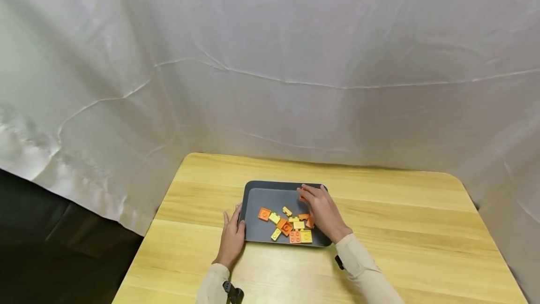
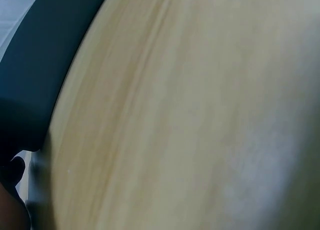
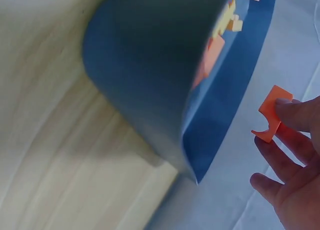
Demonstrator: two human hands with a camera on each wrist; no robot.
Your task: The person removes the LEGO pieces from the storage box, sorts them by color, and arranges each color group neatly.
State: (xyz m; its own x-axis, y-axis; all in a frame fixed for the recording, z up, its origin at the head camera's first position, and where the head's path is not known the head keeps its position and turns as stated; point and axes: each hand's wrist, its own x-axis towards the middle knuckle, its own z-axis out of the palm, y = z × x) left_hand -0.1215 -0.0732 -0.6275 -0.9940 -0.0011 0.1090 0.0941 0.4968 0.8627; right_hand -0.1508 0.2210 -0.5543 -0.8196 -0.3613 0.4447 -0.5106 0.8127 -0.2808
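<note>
My right hand [image 1: 325,212] is above the right side of a dark grey tray [image 1: 257,196]. Between thumb and fingertips it pinches an orange toy building brick [image 3: 271,109] with a curved cutout, plainest in the right wrist view. My left hand [image 1: 232,238] lies along the tray's left side, its fingers fairly straight and its thumb touching the rim. In the tray lie several loose bricks, among them an orange square one [image 1: 264,214], a yellow square one [image 1: 306,236] and a small yellow one [image 1: 287,211]. The right hand partly covers the held brick in the head view.
The tray stands on a light wooden table [image 1: 401,238] with rounded far corners. Pale cloth [image 1: 295,107] hangs behind the table and along its sides. Dark fabric [image 1: 50,238] shows at the lower left. Each wrist carries a small black camera.
</note>
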